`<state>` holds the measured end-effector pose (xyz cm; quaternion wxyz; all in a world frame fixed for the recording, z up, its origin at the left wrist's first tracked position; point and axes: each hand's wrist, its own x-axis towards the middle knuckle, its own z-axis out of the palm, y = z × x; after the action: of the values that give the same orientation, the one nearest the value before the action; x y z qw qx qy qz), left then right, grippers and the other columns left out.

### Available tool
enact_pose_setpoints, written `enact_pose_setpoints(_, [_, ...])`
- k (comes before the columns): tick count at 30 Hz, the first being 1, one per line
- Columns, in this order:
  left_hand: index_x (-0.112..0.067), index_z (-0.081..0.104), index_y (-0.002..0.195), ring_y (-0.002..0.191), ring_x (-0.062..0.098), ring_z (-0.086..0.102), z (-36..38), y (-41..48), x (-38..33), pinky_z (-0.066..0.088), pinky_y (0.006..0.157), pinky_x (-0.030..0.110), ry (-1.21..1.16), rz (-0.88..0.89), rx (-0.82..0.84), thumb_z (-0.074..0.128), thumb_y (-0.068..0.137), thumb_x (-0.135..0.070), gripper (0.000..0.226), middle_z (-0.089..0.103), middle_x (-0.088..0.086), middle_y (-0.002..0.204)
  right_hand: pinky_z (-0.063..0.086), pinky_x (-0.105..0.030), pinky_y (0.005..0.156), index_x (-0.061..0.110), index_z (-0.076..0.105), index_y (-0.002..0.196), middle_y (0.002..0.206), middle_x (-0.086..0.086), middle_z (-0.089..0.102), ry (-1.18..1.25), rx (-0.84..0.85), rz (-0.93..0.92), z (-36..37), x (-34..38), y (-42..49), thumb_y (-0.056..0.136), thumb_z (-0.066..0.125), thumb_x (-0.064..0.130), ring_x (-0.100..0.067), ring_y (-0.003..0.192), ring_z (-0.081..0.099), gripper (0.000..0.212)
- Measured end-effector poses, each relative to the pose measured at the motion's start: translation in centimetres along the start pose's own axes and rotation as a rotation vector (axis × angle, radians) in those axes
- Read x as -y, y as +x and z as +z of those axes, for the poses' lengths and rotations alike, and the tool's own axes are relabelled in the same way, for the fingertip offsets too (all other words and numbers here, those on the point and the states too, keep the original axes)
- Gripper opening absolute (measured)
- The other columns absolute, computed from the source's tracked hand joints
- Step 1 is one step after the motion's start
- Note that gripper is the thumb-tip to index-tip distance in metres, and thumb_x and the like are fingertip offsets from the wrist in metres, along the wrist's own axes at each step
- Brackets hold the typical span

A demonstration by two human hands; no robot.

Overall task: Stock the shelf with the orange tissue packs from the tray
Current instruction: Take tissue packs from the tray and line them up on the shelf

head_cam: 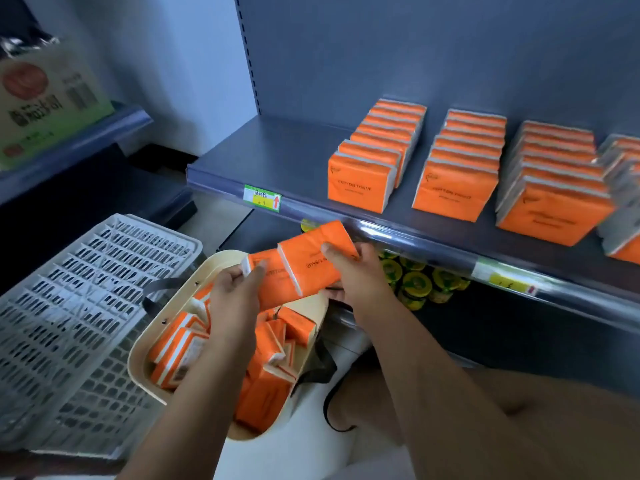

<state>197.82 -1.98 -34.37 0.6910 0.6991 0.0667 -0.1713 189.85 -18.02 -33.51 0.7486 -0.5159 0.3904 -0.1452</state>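
Risk of a drop: left hand (235,292) pinches one orange pack (280,285), right hand (353,275) grips a second pack (311,258) over the tray (221,261); either may slip short of the shelf (277,157).

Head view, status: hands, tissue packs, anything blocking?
Left hand grips one orange tissue pack, right hand a second pack. Both over tray, below shelf. Nothing in the way.

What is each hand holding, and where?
The left hand pinches one orange tissue pack by its left end; the right hand grips a second pack at its right end, thumb on the printed face.
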Motion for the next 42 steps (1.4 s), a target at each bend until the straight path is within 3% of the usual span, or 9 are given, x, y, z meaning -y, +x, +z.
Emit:
enact_pose_setpoints(3, [-0.019, 0.066, 0.095, 0.077, 0.028, 0.068, 1.1, -0.7, -1.3, 0.063, 0.072, 0.050, -0.003, 0.039, 0.048, 0.081, 0.083, -0.051, 0.037, 0.066, 0.010, 0.080, 0.063, -0.038, 0.067, 0.022, 0.053, 0.126, 0.121, -0.012, 0.069, 0.074, 0.045, 0.021, -1.2, 1.4, -0.6, 0.087, 0.083, 0.033, -0.030, 0.101, 0.074, 0.050])
enact_pose_setpoints(6, [-0.027, 0.067, 0.106, 0.089, 0.028, 0.075, 2.3, -1.4, -2.5, 0.062, 0.082, 0.058, -0.044, 0.067, 0.102, 0.080, 0.084, -0.049, 0.034, 0.076, 0.006, 0.097, 0.063, -0.043, 0.075, 0.014, 0.053, 0.135, 0.125, -0.018, 0.070, 0.207, 0.106, 0.011, -2.0, 2.8, -1.2, 0.081, 0.078, 0.025, -0.034, 0.107, 0.073, 0.061])
enact_pose_setpoints(12, [-0.009, 0.062, 0.118, 0.083, 0.019, 0.069, 5.8, -3.2, -5.1, 0.058, 0.064, 0.030, -0.108, 0.189, 0.230, 0.071, 0.098, -0.023, 0.026, 0.071, 0.006, 0.096, 0.061, -0.047, 0.087, 0.012, 0.055, 0.137, 0.123, -0.018, 0.071, 0.317, 0.056, -0.070, -5.1, 6.7, -2.6, 0.076, 0.069, 0.008, -0.036, 0.108, 0.072, 0.063])
enact_pose_setpoints(15, [-0.012, 0.061, 0.115, 0.078, 0.021, 0.064, 7.4, -4.3, -6.2, 0.055, 0.070, 0.036, -0.131, 0.202, 0.300, 0.071, 0.097, -0.015, 0.021, 0.066, 0.005, 0.087, 0.062, -0.046, 0.086, 0.009, 0.062, 0.130, 0.120, -0.017, 0.073, 0.287, -0.027, -0.087, -7.8, 8.3, -3.5, 0.089, 0.065, 0.001, -0.033, 0.105, 0.074, 0.042])
enact_pose_setpoints(21, [-0.025, 0.059, 0.129, 0.081, 0.010, 0.071, 10.9, -6.6, -8.4, 0.057, 0.062, 0.030, -0.088, 0.220, 0.422, 0.062, 0.100, -0.007, 0.034, 0.068, -0.007, 0.106, 0.063, -0.035, 0.067, 0.007, 0.069, 0.116, 0.102, -0.011, 0.079, 0.382, -0.156, -0.178, -12.9, 12.5, -5.0, 0.093, 0.071, 0.003, -0.022, 0.090, 0.077, 0.023])
enact_pose_setpoints(29, [-0.021, 0.072, 0.115, 0.060, 0.013, 0.058, 17.0, -9.7, -10.9, 0.046, 0.047, 0.024, -0.073, 0.279, 0.531, 0.053, 0.097, -0.003, 0.032, 0.063, 0.008, 0.093, 0.062, -0.037, 0.080, 0.013, 0.066, 0.124, 0.109, -0.007, 0.079, 0.096, -0.270, -0.437, -23.9, 14.7, -6.7, 0.093, 0.070, 0.002, -0.022, 0.099, 0.077, 0.034])
enact_pose_setpoints(35, [-0.021, 0.058, 0.081, 0.054, 0.013, 0.047, 22.7, -11.0, -13.2, 0.036, 0.043, 0.016, 0.022, 0.239, 0.531, 0.054, 0.088, 0.005, 0.028, 0.055, -0.001, 0.070, 0.061, -0.037, 0.087, 0.018, 0.065, 0.132, 0.114, -0.011, 0.075, -0.113, -0.346, -0.565, -27.1, 16.9, -6.0, 0.086, 0.077, -0.002, -0.022, 0.100, 0.076, 0.051])
enact_pose_setpoints(40, [-0.022, 0.063, 0.074, 0.075, 0.022, 0.054, 26.1, -11.4, -13.5, 0.043, 0.067, 0.027, 0.105, 0.242, 0.436, 0.059, 0.075, -0.016, 0.007, 0.057, -0.007, 0.068, 0.058, -0.023, 0.077, 0.024, 0.061, 0.135, 0.112, -0.002, 0.070, -0.532, -0.414, -0.663, -28.5, 16.9, -6.0, 0.085, 0.081, 0.009, -0.016, 0.093, 0.070, 0.056])
enact_pose_setpoints(42, [-0.024, 0.067, 0.078, 0.077, 0.022, 0.055, 26.6, -11.2, -13.4, 0.045, 0.064, 0.023, 0.124, 0.230, 0.431, 0.058, 0.073, -0.014, 0.014, 0.058, -0.007, 0.070, 0.053, -0.023, 0.076, 0.028, 0.060, 0.134, 0.109, 0.004, 0.069, -0.643, -0.454, -0.682, -29.1, 16.8, -6.4, 0.082, 0.084, 0.012, -0.010, 0.090, 0.067, 0.059])
